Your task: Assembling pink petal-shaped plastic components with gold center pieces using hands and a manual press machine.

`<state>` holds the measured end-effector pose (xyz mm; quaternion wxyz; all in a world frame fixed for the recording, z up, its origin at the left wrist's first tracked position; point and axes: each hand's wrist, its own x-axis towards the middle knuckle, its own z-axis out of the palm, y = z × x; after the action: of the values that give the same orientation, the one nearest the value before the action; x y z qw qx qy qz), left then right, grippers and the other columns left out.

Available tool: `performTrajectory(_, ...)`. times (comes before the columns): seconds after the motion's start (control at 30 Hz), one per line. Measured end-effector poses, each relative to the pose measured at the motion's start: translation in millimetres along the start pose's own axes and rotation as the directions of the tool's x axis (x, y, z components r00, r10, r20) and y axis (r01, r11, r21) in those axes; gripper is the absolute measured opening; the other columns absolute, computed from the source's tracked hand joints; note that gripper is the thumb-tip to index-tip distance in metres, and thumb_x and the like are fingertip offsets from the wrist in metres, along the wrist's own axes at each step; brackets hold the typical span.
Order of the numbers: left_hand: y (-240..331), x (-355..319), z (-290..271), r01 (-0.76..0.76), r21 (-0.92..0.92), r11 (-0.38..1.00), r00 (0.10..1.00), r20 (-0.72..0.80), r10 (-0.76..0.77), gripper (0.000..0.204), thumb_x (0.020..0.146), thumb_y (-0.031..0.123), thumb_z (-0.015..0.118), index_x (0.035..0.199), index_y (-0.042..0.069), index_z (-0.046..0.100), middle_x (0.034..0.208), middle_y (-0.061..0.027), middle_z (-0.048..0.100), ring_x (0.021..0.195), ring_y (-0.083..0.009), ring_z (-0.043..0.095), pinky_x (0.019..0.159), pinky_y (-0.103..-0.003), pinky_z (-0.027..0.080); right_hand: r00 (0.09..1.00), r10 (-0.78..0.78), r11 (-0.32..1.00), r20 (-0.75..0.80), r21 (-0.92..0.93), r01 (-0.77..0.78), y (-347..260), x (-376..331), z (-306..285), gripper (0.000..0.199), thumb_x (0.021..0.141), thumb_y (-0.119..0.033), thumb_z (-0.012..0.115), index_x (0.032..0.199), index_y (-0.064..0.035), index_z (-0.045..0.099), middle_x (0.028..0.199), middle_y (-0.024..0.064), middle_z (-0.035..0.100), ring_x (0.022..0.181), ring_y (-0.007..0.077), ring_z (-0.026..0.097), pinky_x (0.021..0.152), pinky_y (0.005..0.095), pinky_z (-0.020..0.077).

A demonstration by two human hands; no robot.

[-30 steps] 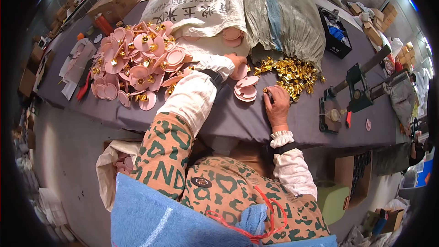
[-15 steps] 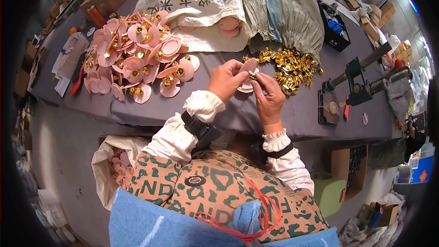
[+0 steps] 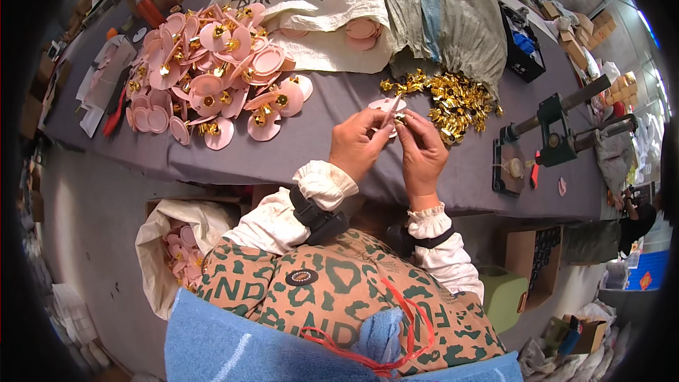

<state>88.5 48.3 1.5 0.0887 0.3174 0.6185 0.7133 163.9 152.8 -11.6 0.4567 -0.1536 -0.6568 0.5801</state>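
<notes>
My left hand (image 3: 357, 143) is closed on a pink plastic disc (image 3: 393, 109), turned nearly edge-on. Against that disc, my right hand (image 3: 424, 152) pinches a small gold metal clip (image 3: 399, 118), mostly hidden by the fingertips. Just behind the hands another pink disc (image 3: 382, 104) lies on the grey cloth. Shiny gold clips (image 3: 463, 106) are heaped to the right of my hands. On the left is a big pile of pink discs (image 3: 205, 85), many with gold clips fixed on them.
A white woven sack (image 3: 304, 0) and a grey-green sack (image 3: 453, 21) stand at the back. A green hand press (image 3: 552, 124) occupies the table's right side. A black bin (image 3: 522, 49) sits behind it. Below the table's front edge is an open sack (image 3: 159, 240) of pink pieces.
The disc in my left hand has turned from showing its face to nearly edge-on. Both hands have shifted slightly, and my right fingertips remain against it.
</notes>
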Motion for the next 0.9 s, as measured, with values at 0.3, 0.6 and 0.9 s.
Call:
performTrajectory(0.3,-12.5,9.1,-26.4,-0.404,0.367,0.838,0.915,0.147,0.376,0.023,0.08,0.002,0.067,0.103,0.005,0.066,0.085,-0.0106,0.066,0.078,-0.0215,0.065,0.069,-0.031,0.051,0.826,0.561,0.734,0.051,0.431,-0.525,-11.6,2.9,11.1,0.023,0.087,-0.006,0.069,0.105,0.0075,0.064,0.093,0.0118,0.069,0.079,0.0167,0.067,0.07,0.0277,0.0562)
performTrajectory(0.6,9.5,136.6,-194.5,0.077,0.819,0.568,0.894,-0.309,0.325,0.037,0.082,0.017,0.067,0.116,0.003,0.062,0.109,-0.0174,0.066,0.092,-0.0316,0.064,0.083,-0.039,0.05,0.959,-0.114,0.458,0.259,-0.843,0.282,36.1,33.4,-63.3,0.024,0.077,-0.01,0.072,0.101,-0.0075,0.07,0.106,0.0069,0.067,0.094,0.0277,0.061,0.084,0.0346,0.0497)
performTrajectory(0.9,-46.8,87.1,-3.8,-0.194,0.676,0.711,0.961,0.275,0.001,0.04,0.082,0.034,0.067,0.108,0.003,0.066,0.101,-0.0187,0.067,0.092,-0.0376,0.062,0.085,-0.043,0.048,0.948,-0.247,0.523,0.198,-0.797,0.303,73.7,13.7,-75.5,0.009,0.078,-0.003,0.067,0.087,-0.0052,0.067,0.108,0.0108,0.064,0.097,0.0303,0.06,0.086,0.0387,0.0486)
